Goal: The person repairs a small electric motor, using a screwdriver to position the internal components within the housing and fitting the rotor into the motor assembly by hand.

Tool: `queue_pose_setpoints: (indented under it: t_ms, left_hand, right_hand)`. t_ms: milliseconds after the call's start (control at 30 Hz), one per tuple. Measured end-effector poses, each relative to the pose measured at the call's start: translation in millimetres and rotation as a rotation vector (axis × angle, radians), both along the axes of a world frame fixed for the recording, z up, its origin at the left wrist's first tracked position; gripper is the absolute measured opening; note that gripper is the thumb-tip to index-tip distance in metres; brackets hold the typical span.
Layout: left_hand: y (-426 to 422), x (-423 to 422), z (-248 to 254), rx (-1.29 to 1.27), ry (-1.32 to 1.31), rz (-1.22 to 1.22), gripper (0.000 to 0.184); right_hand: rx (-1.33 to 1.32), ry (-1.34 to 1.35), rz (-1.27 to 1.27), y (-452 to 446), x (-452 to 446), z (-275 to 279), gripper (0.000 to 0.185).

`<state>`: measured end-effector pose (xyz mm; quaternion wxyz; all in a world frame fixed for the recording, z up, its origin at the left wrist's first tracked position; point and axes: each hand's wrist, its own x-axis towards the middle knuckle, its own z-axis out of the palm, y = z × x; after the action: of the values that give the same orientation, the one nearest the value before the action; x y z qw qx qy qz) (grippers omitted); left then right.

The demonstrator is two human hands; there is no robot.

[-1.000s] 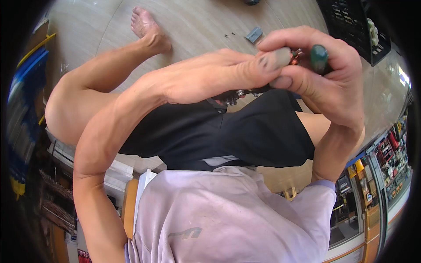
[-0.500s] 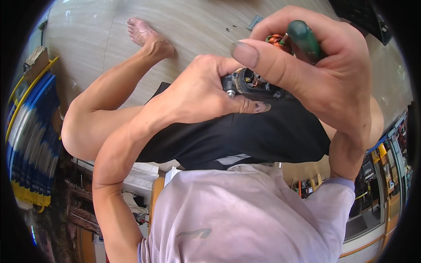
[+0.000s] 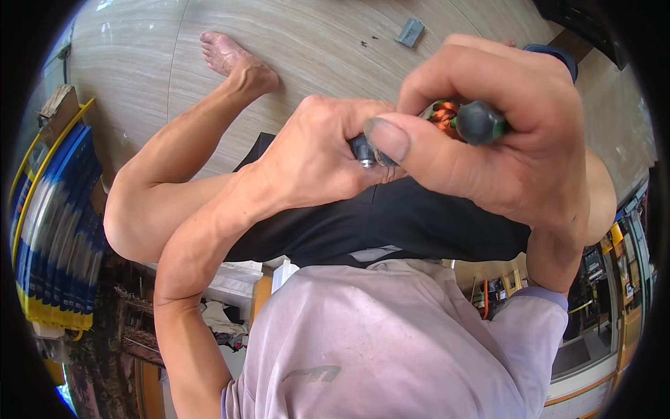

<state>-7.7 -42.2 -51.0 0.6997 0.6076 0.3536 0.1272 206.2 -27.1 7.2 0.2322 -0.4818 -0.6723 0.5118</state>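
Note:
My left hand (image 3: 328,150) is wrapped round a dark device (image 3: 363,151) with a small silver screw at its end; most of the device is hidden by the fingers. Just right of it, my right hand (image 3: 495,133) curls round a green-and-black handle (image 3: 480,123), its rounded end facing the camera. A part wound with copper wire (image 3: 444,116) also sits inside the curled right fingers. The right thumb lies over the device, and both hands meet above my lap.
On the tiled floor lie a small grey box (image 3: 410,33) and tiny dark bits (image 3: 364,44). Blue and yellow packs (image 3: 59,230) stand in a rack at left. Shelves with goods (image 3: 621,258) are at right, and a black crate (image 3: 586,28) at top right.
Compared with half a second ago, my right hand has come lower and closer to my left hand, now covering most of the device. The handle's end points more toward the camera.

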Motion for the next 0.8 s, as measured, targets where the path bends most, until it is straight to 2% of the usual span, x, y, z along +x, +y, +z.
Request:
queue_pose_setpoints:
  t_ms: [200, 333, 500, 800]
  left_hand:
    - [2, -2, 0, 0.013, 0.017, 0.009, 0.034]
    - [2, 0, 0, 0.051, 0.007, 0.037, 0.034]
    - [1, -2, -2, 0.097, -0.006, 0.07, 0.033]
    - [3, -4, 1, 0.101, 0.021, 0.044, 0.029]
  right_hand:
    - [-0.118, 0.113, -0.076, -4, -5, -5, 0.015]
    - [0.079, 0.064, 0.003, -3, 3, -17, 0.013]
    - [-0.004, 0.061, -0.05, -1, -6, -5, 0.013]
    - [0.007, 0.039, -0.045, -2, -6, -6, 0.015]
